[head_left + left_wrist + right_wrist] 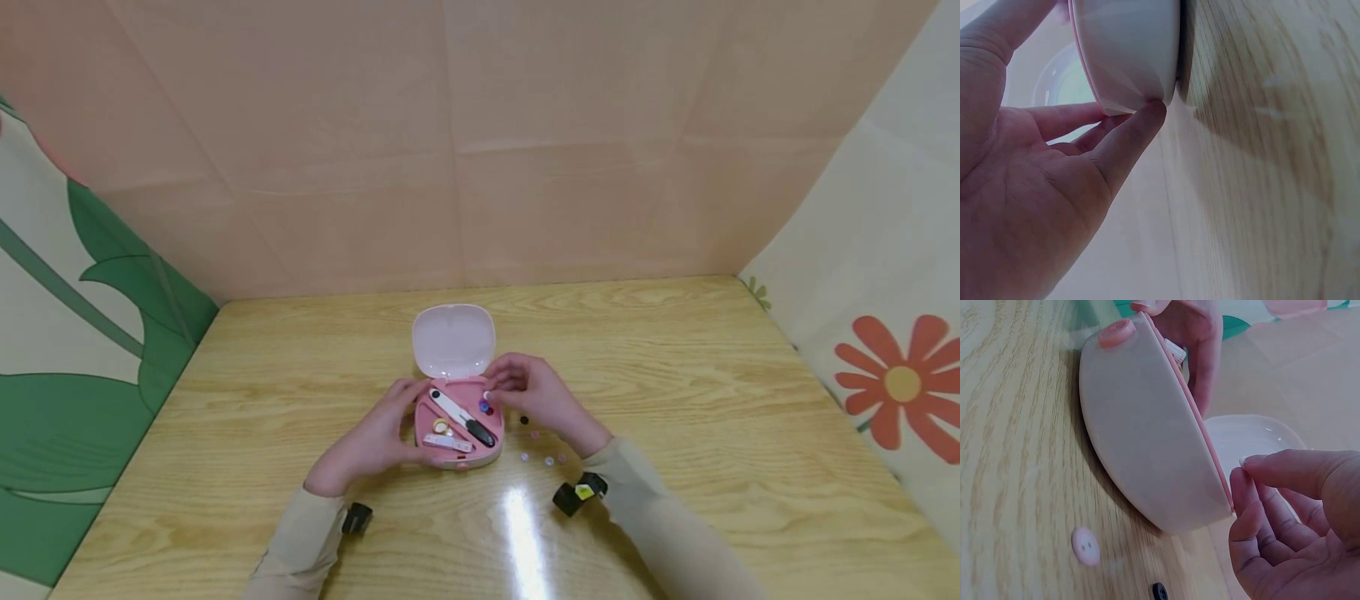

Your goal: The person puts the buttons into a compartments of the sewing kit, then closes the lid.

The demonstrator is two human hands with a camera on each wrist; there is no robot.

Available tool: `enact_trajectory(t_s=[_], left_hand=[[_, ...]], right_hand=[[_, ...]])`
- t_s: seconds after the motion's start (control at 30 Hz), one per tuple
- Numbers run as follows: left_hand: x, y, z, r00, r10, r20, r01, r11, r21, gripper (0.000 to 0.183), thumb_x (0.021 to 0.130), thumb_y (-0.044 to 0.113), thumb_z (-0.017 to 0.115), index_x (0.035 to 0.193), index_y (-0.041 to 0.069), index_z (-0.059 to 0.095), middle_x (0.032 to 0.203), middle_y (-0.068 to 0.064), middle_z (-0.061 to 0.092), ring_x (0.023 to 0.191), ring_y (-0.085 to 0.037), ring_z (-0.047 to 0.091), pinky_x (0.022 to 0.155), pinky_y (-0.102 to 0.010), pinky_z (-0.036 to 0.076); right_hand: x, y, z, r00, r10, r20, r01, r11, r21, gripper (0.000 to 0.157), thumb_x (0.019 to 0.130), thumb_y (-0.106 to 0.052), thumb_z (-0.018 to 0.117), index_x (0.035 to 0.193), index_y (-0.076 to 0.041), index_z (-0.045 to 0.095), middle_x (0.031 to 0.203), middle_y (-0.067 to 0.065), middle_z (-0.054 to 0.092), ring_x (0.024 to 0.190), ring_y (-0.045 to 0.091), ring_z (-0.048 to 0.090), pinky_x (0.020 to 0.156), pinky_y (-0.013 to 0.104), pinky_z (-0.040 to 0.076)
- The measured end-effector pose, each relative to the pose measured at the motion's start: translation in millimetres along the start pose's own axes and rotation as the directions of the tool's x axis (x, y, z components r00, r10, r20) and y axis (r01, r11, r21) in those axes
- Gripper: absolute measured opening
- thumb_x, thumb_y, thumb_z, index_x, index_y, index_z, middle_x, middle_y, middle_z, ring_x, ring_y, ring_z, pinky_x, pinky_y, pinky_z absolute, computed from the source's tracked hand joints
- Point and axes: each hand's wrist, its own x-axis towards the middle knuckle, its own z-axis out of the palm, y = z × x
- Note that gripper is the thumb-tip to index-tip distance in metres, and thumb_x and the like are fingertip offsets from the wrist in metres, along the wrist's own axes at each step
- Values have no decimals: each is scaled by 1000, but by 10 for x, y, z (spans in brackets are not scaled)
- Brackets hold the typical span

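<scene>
A small pink-and-white sewing box (491, 456) stands on the table with its lid (453, 340) raised. My left hand (378, 437) holds its left side, fingers on the side wall and thumb at the front rim. Over the right compartment, my right hand (534, 392) has thumb and fingertips together with a small white button (487, 395) at them, partly hidden. Below it lie a blue button (483, 407) and a dark red one. A slim white tool with a black end (461, 417) lies diagonally inside, beside a white strip (447, 442) and a gold-coloured round piece (440, 426).
Several loose buttons lie on the wooden table (675, 375) right of the box, among them a black button (1159, 591) and a pale pink button (1086, 546). Cloth backdrops rise behind the table and at both sides.
</scene>
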Motion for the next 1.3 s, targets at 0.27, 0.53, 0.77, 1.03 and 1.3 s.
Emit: enact_trajectory(t_s=[0.27, 0.53, 0.77, 1.03, 1.3], left_hand=[[1, -16, 1, 1000, 25, -4, -24, 1000, 9, 103, 64, 47, 85, 148, 15, 35, 133, 2, 40, 126, -16, 38, 111, -41, 30], [-5, -10, 0, 1000, 23, -1, -23, 1000, 8, 103, 65, 48, 84, 149, 16, 34, 134, 3, 40, 127, -15, 37, 111, -41, 29], [-4, -1, -3, 1000, 28, -1, -28, 1000, 8, 103, 65, 47, 85, 148, 15, 34, 134, 2, 40, 126, -15, 38, 111, -41, 29], [-8, 2, -4, 999, 47, -4, -47, 999, 17, 103, 65, 47, 85, 148, 14, 34, 134, 1, 41, 126, -17, 39, 110, -42, 30], [-7, -13, 2, 999, 45, -2, -45, 999, 17, 101, 65, 47, 85, 148, 15, 35, 133, 2, 41, 125, -17, 39, 110, -42, 31]], right_hand=[[40, 25, 65, 1000, -29, -1, 29, 999, 27, 25, 84, 4, 70, 107, 6, 60, 93, 16, 66, 84, 27, 63, 69, 25, 54], [26, 1, 91, 999, -40, -18, 40, 999, 13, 24, 83, 3, 71, 105, 3, 61, 91, 10, 66, 81, 21, 63, 69, 26, 55], [33, -6, 91, 1000, -24, -17, 24, 1000, 5, 24, 83, 3, 71, 104, 3, 62, 91, 11, 66, 81, 22, 63, 68, 26, 55], [27, -22, 83, 1000, -13, 1, 13, 1000, 9, 25, 84, 1, 71, 106, 5, 61, 95, 17, 66, 84, 28, 63, 68, 24, 54], [16, -12, 73, 1000, -15, 6, 15, 1000, 3, 23, 86, 1, 68, 108, 6, 61, 95, 16, 66, 85, 29, 63, 67, 24, 53]])
